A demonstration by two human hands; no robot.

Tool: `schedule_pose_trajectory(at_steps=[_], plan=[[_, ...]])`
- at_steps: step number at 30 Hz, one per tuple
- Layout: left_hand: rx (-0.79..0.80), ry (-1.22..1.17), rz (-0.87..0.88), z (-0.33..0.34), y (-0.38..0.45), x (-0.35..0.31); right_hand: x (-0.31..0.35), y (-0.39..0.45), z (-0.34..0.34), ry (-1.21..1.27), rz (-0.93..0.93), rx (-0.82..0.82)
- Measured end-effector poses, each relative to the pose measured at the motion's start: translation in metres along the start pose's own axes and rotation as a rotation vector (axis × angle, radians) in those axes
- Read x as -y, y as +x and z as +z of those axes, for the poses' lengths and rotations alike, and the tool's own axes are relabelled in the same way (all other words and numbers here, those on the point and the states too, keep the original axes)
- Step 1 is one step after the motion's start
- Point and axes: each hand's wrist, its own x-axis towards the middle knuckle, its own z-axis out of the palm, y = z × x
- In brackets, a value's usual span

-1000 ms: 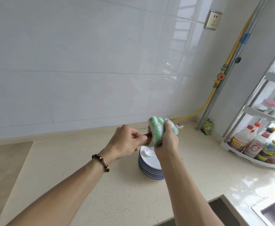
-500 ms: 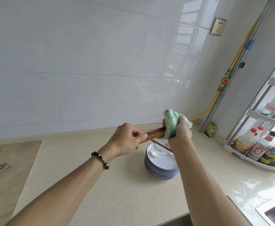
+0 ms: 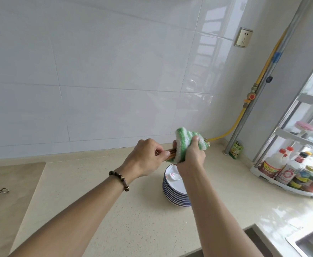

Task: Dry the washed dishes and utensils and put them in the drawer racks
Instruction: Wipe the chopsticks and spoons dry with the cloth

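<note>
My left hand grips one end of a bundle of brown wooden chopsticks held level above the counter. My right hand holds a green and white cloth wrapped round the chopsticks; their far tips poke out past the cloth. Below the hands stands a stack of several white plates with blue rims. A small white spoon lies on the top plate.
The beige counter runs to a white tiled wall. A white corner rack with sauce bottles stands at the right. A sink lies at the bottom right. A green packet leans by a metal pipe. A wooden board with a cord sits at the left.
My right hand slid the cloth out along the chopsticks, away from my left hand, then back toward it. The view shifted slightly to the right.
</note>
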Motion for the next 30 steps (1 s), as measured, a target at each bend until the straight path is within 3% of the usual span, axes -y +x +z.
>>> schedule_pose_trajectory(at_steps=[6, 11, 16, 21, 26, 30], plan=[[0.006, 0.020, 0.018, -0.012, -0.004, 0.002, 0.027, 0.015, -0.005, 0.137, -0.043, -0.116], [-0.059, -0.039, 0.011, -0.001, 0.001, -0.007, -0.009, -0.010, 0.005, -0.079, -0.039, 0.089], [-0.007, -0.024, 0.016, -0.016, -0.007, -0.001, 0.034, 0.016, -0.003, 0.010, -0.068, -0.101], [-0.076, -0.057, 0.015, -0.006, 0.001, -0.012, 0.004, -0.012, 0.006, -0.150, -0.099, 0.114], [-0.034, -0.051, 0.028, -0.016, -0.006, -0.008, 0.043, 0.014, -0.004, 0.018, -0.129, -0.062], [-0.098, -0.113, 0.007, -0.007, 0.000, -0.018, 0.003, -0.016, 0.004, -0.193, -0.152, 0.147]])
